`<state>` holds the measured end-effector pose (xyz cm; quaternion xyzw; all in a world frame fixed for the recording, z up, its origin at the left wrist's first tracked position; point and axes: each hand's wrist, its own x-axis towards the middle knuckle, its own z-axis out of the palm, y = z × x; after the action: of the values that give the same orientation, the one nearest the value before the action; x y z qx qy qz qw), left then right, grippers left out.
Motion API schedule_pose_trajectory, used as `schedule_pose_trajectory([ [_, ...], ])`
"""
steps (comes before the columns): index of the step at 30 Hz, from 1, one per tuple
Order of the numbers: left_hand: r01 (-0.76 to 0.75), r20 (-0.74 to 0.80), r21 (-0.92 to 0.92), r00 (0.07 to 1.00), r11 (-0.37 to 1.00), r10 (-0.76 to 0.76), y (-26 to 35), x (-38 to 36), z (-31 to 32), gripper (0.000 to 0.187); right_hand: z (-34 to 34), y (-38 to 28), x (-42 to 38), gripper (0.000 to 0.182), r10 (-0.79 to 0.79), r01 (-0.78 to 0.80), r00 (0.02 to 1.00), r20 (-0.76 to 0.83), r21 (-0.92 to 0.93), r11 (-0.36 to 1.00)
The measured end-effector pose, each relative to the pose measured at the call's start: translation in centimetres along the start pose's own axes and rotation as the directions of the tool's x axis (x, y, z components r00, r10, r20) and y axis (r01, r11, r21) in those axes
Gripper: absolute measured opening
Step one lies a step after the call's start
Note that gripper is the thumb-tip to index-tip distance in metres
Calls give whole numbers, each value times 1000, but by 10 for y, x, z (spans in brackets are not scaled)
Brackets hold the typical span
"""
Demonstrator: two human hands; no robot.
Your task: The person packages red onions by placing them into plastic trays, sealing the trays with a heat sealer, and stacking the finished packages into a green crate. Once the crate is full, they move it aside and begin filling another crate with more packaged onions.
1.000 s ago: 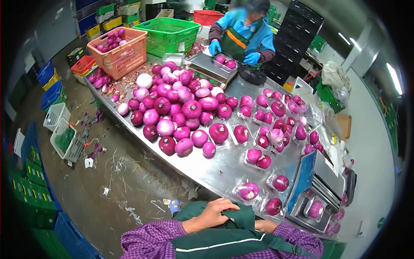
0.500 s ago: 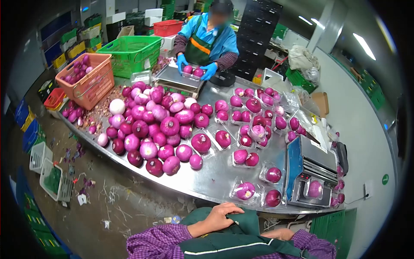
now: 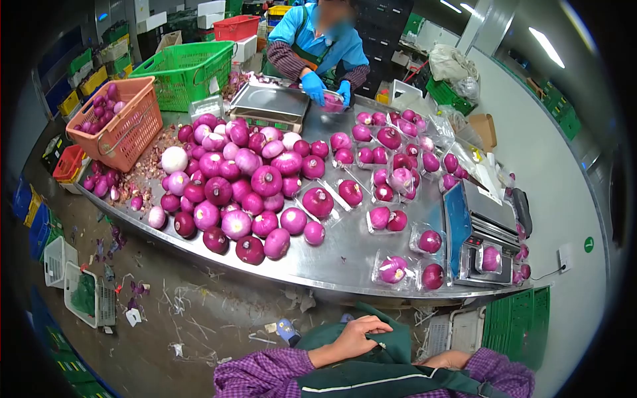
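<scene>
My left hand (image 3: 356,339) is closed on a fold of my dark green apron (image 3: 393,345), below the table's front edge. My right hand (image 3: 446,360) rests lower on the right, its fingers hidden behind the apron cloth. Ahead of my hands, red onions in clear trays, such as this wrapped pack (image 3: 393,269), lie near the edge. A big heap of loose red onions (image 3: 219,189) covers the table's left half. At the right end stands a wrapping machine (image 3: 481,229) with one packed onion (image 3: 490,259) on its front plate.
Across the steel table (image 3: 318,265), a co-worker in blue gloves (image 3: 313,86) holds a tray of onions (image 3: 332,101) beside a scale (image 3: 270,106). An orange basket (image 3: 129,136) and a green crate (image 3: 182,73) stand at the far left. Litter lies on the floor (image 3: 192,312).
The co-worker has lifted the onion tray off the scale and moved it right. My view has shifted, showing more floor in front of me. My left hand keeps hold of the apron.
</scene>
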<state>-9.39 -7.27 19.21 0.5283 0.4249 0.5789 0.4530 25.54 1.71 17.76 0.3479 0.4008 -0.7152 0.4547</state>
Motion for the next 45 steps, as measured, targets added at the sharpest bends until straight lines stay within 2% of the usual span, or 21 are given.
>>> schedule_pose_trajectory([
  [1,0,-2,8,1000,1000,0,-2,-5,4,37,-10,20,9,72,152,-156,988,35,249,956],
  [2,6,-10,3,1000,1000,-5,0,-9,7,37,-16,26,14,72,162,-167,986,40,247,955],
  [4,-31,-53,52,998,998,33,6,-13,9,30,-21,18,22,70,166,-154,984,60,-169,973],
  [5,-28,-65,65,997,998,32,6,-17,12,30,-20,9,20,70,166,-151,984,67,-184,971],
  [6,-13,-91,85,996,996,21,7,-21,15,31,-14,-11,12,69,244,-241,969,44,-75,968],
  [9,0,-126,143,992,990,18,4,-25,31,31,-32,-1,10,56,279,-278,960,1,-67,958],
  [10,4,-133,165,991,986,18,3,-25,39,31,-38,1,7,59,366,-365,931,1,-60,929],
  [12,-4,-118,174,993,985,24,4,-20,60,31,-44,11,-5,62,443,-443,896,-2,-55,895],
  [14,-10,-94,178,995,984,27,2,-12,84,30,-30,23,-20,45,378,-379,925,-30,-48,924],
  [15,13,-53,170,999,985,-4,1,-9,98,32,-28,39,-18,45,371,-372,928,-26,-44,927],
  [16,39,-10,162,999,986,-38,-1,-7,113,34,-24,59,-14,45,272,-276,954,-125,-21,961],
  [19,26,58,211,998,977,-39,-10,1,159,35,-28,135,-3,48,47,-49,971,-237,-5,999],
  [20,23,73,194,997,981,-38,-12,3,174,35,-45,172,4,51,112,-110,981,-160,21,994],
  [23,33,130,154,990,988,-53,-20,11,221,36,-16,186,-50,54,-92,96,995,-38,127,987],
  [24,38,142,160,988,986,-61,-23,13,237,36,-31,234,-42,51,-73,85,988,-137,81,993],
  [25,39,181,153,981,987,-67,-27,16,253,36,-32,251,-46,49,-54,65,970,-238,36,997],
  [27,41,216,145,974,989,-72,-31,20,286,36,-26,270,-48,46,-70,81,969,-238,40,996],
  [30,43,318,89,946,995,-69,-36,26,324,34,-16,292,-55,46,-122,171,948,-295,144,975],
  [35,47,387,112,918,993,-87,-46,35,357,31,-10,311,-54,46,-183,298,903,-388,260,919],
  [39,82,489,108,863,991,-125,-54,50,379,31,-14,317,-57,46,-207,369,877,-434,331,869],
  [45,79,695,72,711,994,-106,-84,92,424,30,-22,343,-72,46,-187,446,837,-515,442,778],
])
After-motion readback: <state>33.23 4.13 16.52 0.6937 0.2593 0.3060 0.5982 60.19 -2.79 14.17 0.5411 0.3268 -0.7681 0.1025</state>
